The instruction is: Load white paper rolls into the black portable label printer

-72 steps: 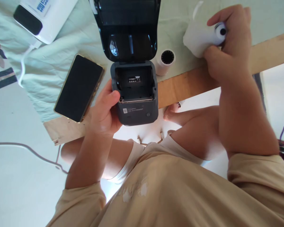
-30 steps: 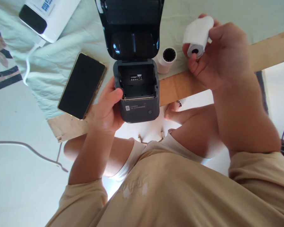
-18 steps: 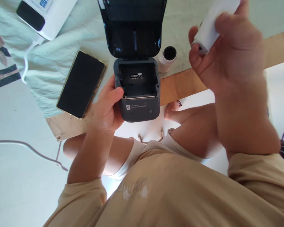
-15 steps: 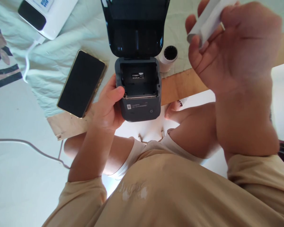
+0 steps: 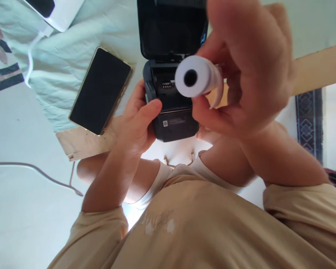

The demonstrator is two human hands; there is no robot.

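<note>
Paper roll (image 5: 194,76) above open printer (image 5: 172,108)

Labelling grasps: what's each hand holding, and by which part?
Right hand: paper roll, gripped round its side, open core end facing the camera. Left hand: printer, by its left side.

I see a white paper roll with a black core hole (image 5: 197,77), a dark grey box-shaped plastic printer (image 5: 175,123), a black-screened gold-edged phone (image 5: 100,90), pale green cloth (image 5: 58,63), a beige shirt (image 5: 190,224).

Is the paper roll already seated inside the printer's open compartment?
No: the right hand holds the paper roll in the air above the printer.
</note>
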